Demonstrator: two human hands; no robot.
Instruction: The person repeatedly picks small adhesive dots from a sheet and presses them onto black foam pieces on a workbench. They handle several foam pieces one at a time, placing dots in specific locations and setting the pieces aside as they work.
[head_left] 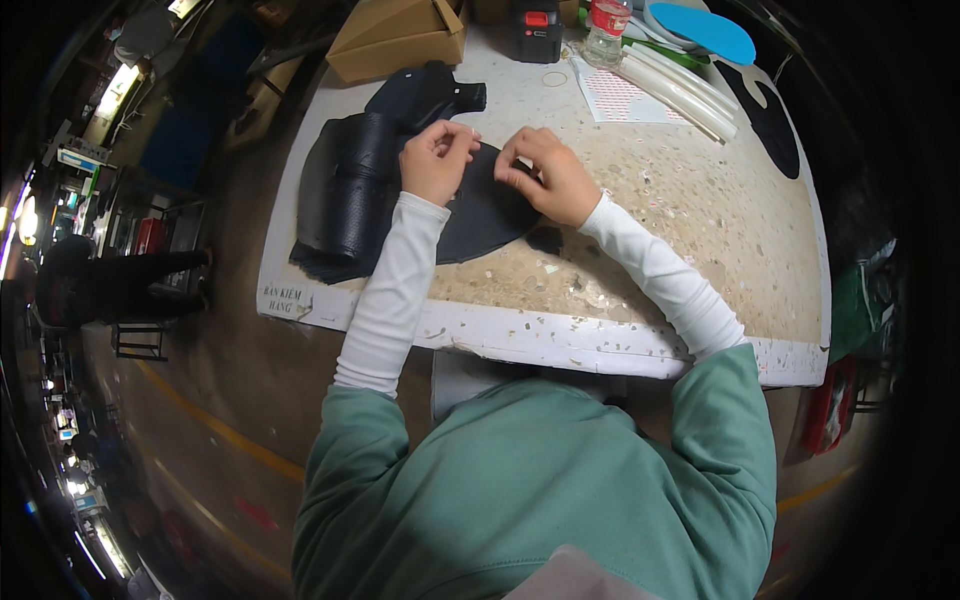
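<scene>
My left hand [432, 170] is raised over the black pieces, its thumb and fingertips pinched together. A tiny pale speck shows at those fingertips, too small to name. To its right, my right hand [553, 178] is curled, thumb and fingers closed in a pinch, and what they hold, if anything, is hidden. Beneath both hands lies a flat black sheet-like piece [485, 225] with a rounded edge. Beside my left wrist sit thick, folded black leather-like pieces [352, 190]. Beyond them is another black shaped piece [415, 95]. A small black scrap [545, 239] lies below my right hand.
Paint-flecked, worn table [690, 230]. Along its far side are a cardboard box [395, 45], a black-and-red device [537, 35], a plastic bottle [606, 35], clear tubes [680, 90], a printed sheet [620, 95] and a blue disc [705, 30]. A black cutout [770, 125] lies far right.
</scene>
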